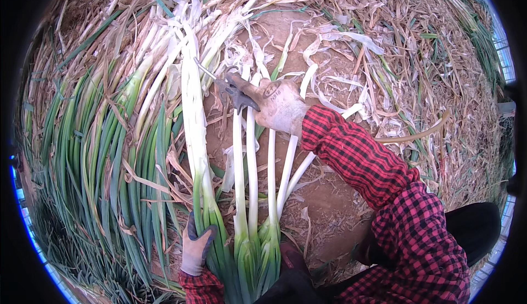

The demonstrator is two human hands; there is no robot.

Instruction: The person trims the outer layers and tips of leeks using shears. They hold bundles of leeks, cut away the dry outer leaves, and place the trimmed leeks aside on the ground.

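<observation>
My left hand, in a white knit glove with a dark coating, grips long green onions around their green leaves at the lower middle. Their white shanks run up the picture, with torn outer skins hanging about the root ends. My right hand, also gloved, is shut on a dark blow gun, its thin metal nozzle angled up and left toward the held onions. Several peeled green onions lie side by side to the right, partly passing beneath my right hand and sleeve.
Unpeeled green onions are heaped in a thick row on the left. Shed dry skins cover the ground at the upper right. Bare soil shows near my knees. A tan hose emerges from behind my right sleeve.
</observation>
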